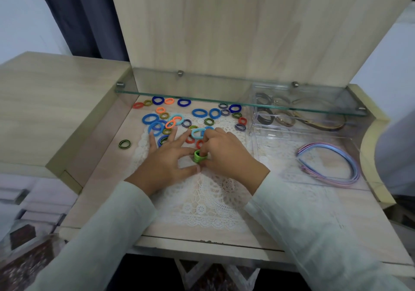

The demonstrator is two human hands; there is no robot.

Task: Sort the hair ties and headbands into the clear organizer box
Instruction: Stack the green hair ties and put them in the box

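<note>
Several hair ties in blue, orange, red, teal and striped green [177, 120] lie scattered on a lace mat at the back of the desk. One striped green tie [124, 144] lies apart on the left. My right hand [226, 153] pinches a small stack of green hair ties [197, 156]. Beside it my left hand [167, 158] rests with fingers spread, its thumb touching the stack. The clear organizer box [265, 133] stands at the right, with dark and tan headbands [318, 122] in its back compartments. Pink and blue headbands [330, 162] lie in the front compartment.
A glass shelf [224, 98] hangs low over the back of the desk, above the far ties and the box. A wooden back panel [247, 25] rises behind. Raised wooden sides border the desk on the left [67, 156] and right [370, 156].
</note>
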